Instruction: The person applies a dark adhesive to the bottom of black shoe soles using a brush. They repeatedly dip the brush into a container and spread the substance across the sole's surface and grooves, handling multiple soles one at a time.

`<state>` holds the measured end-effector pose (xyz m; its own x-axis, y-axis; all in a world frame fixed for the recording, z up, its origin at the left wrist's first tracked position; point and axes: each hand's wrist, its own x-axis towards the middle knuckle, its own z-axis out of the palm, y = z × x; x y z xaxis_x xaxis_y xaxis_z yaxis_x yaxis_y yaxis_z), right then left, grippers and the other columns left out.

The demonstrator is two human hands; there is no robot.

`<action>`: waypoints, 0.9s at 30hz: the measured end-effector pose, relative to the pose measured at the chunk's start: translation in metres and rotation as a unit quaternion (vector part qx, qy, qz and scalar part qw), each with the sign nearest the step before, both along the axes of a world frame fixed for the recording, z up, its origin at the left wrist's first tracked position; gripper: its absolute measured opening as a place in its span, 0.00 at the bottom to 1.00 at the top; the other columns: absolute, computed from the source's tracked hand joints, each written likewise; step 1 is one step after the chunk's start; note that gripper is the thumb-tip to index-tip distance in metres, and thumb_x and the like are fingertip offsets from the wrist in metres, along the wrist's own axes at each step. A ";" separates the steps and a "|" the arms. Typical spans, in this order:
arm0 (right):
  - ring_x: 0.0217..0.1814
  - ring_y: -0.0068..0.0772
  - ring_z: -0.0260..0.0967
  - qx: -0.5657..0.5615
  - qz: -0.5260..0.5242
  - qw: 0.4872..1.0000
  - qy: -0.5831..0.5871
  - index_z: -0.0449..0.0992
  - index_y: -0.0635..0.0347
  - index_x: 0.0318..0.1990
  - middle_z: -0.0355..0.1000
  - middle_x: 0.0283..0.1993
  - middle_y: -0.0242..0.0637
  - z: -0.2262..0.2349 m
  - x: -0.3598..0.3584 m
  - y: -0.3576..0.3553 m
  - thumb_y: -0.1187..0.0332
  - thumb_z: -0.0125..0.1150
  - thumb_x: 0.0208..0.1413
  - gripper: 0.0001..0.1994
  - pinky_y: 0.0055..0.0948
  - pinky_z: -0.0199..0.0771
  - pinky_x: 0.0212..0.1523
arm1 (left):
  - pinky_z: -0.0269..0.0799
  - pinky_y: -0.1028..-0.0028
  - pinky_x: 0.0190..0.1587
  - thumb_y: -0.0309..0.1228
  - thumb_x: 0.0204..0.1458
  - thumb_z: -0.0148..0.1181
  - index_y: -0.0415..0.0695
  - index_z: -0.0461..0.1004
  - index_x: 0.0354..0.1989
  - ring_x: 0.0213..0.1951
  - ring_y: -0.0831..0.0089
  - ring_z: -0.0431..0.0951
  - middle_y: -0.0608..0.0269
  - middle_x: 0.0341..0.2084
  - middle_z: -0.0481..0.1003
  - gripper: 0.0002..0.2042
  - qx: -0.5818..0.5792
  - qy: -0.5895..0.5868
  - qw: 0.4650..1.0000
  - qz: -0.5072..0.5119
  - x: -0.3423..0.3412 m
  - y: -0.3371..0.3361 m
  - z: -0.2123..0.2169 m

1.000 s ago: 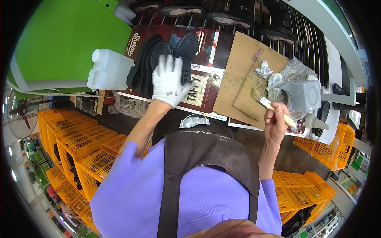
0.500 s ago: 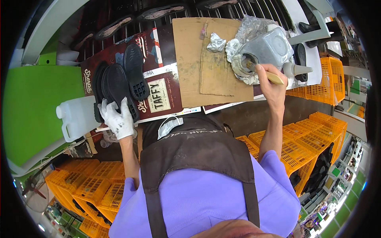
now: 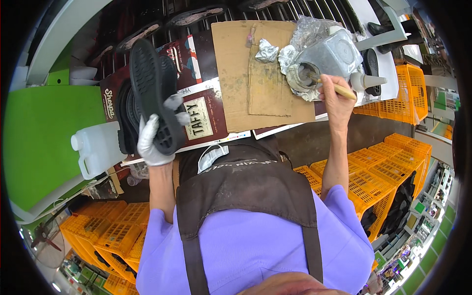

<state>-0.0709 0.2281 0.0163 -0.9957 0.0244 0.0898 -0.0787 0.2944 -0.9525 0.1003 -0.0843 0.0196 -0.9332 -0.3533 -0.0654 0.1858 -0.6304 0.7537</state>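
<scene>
My left hand [image 3: 153, 142], in a white glove, grips a black shoe sole [image 3: 153, 93] near its heel, with the treaded underside facing up. The fingertips curl round the sole's right edge. More black soles [image 3: 129, 113] lie under and beside it on the printed cardboard. My bare right hand [image 3: 336, 98] is closed on the wooden handle of a brush [image 3: 345, 92]. The brush's head end reaches into a round pot [image 3: 306, 76] wrapped in crumpled foil and plastic. Its bristles are hard to make out inside the pot.
A translucent bottle [image 3: 339, 51] lies behind the pot, its pale nozzle [image 3: 368, 81] pointing right. Brown cardboard [image 3: 231, 73] covers the middle. A white jug [image 3: 96, 147] stands at left. Soles sit on a roller rack [image 3: 196, 15] at the back. Orange crates [image 3: 364, 172] are stacked at right.
My left hand has lifted a sole off the pile and now holds it up with its tread showing. The right hand has shifted only slightly, with the brush still at the pot.
</scene>
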 end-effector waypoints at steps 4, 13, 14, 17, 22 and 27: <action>0.17 0.12 0.62 0.070 0.011 0.996 -0.048 0.75 0.64 0.26 0.69 0.17 0.29 -0.003 0.006 0.009 0.65 0.63 0.50 0.10 0.12 0.60 0.18 | 0.76 0.67 0.30 0.51 0.58 0.33 0.39 0.58 0.57 0.29 0.56 0.77 0.38 0.43 0.69 0.29 0.161 0.031 0.984 -0.070 -0.033 0.023 0.001; 0.28 0.32 0.66 0.230 0.257 0.937 0.052 0.76 0.61 0.35 0.68 0.25 0.35 0.037 -0.013 0.024 0.70 0.60 0.48 0.07 0.27 0.65 0.29 | 0.68 0.57 0.49 0.63 0.47 0.43 0.38 0.57 0.57 0.46 0.56 0.71 0.46 0.47 0.67 0.40 0.199 0.035 0.966 -0.161 -0.051 0.039 -0.017; 0.28 0.35 0.66 0.261 0.308 0.913 0.052 0.76 0.60 0.35 0.67 0.25 0.36 0.038 -0.019 0.028 0.70 0.60 0.48 0.07 0.29 0.64 0.30 | 0.65 0.57 0.54 0.63 0.41 0.51 0.40 0.56 0.58 0.48 0.56 0.70 0.49 0.49 0.65 0.43 0.127 0.026 0.980 -0.153 -0.050 0.043 -0.016; 0.28 0.37 0.62 0.292 0.409 0.864 0.033 0.76 0.58 0.36 0.61 0.23 0.36 0.043 -0.031 0.036 0.70 0.59 0.47 0.08 0.32 0.61 0.30 | 0.61 0.58 0.57 0.46 0.36 0.68 0.44 0.55 0.58 0.55 0.59 0.64 0.61 0.54 0.62 0.41 0.040 -0.015 0.992 -0.117 -0.065 0.048 -0.018; 0.28 0.26 0.64 0.195 0.368 0.907 -0.066 0.77 0.63 0.34 0.67 0.26 0.34 0.058 -0.033 0.042 0.73 0.59 0.47 0.06 0.25 0.62 0.29 | 0.61 0.65 0.57 0.24 0.36 0.68 0.44 0.58 0.55 0.56 0.63 0.64 0.55 0.51 0.65 0.34 -0.004 0.063 0.990 -0.123 -0.078 0.049 -0.020; 0.25 0.16 0.64 0.051 0.195 0.973 -0.111 0.75 0.65 0.35 0.70 0.25 0.30 0.047 -0.016 0.042 0.71 0.58 0.51 0.07 0.15 0.62 0.25 | 0.62 0.69 0.57 0.21 0.40 0.64 0.45 0.55 0.56 0.55 0.68 0.63 0.57 0.53 0.62 0.33 -0.144 0.072 0.984 -0.082 -0.093 0.054 -0.035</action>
